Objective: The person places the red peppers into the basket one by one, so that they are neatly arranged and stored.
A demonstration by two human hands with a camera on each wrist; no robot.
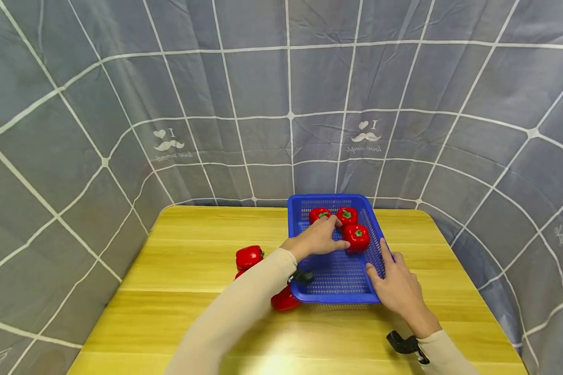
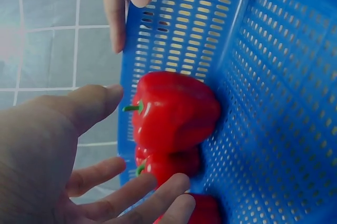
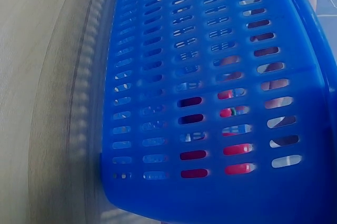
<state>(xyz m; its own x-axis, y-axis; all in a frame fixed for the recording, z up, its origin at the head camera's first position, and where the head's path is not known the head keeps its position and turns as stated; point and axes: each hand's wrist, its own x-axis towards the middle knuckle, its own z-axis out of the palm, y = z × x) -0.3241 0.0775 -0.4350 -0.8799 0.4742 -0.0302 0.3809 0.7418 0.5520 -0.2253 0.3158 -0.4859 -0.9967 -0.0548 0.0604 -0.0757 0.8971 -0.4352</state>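
Note:
A blue perforated plastic basket stands on the table, with three red bell peppers in its far part. The nearest bell pepper has a green stem; another bell pepper sits just behind it. A third bell pepper is partly covered by my left hand. That hand is inside the basket, its thumb and fingers spread around the peppers; in the left wrist view nothing is gripped. My right hand holds the basket's right rim, thumb inside and fingers along the outside.
On the table left of the basket lies a red bell pepper, with more red behind my left sleeve. Another red bell pepper lies by the basket's near left corner. A grey curtain with white lines surrounds the wooden table.

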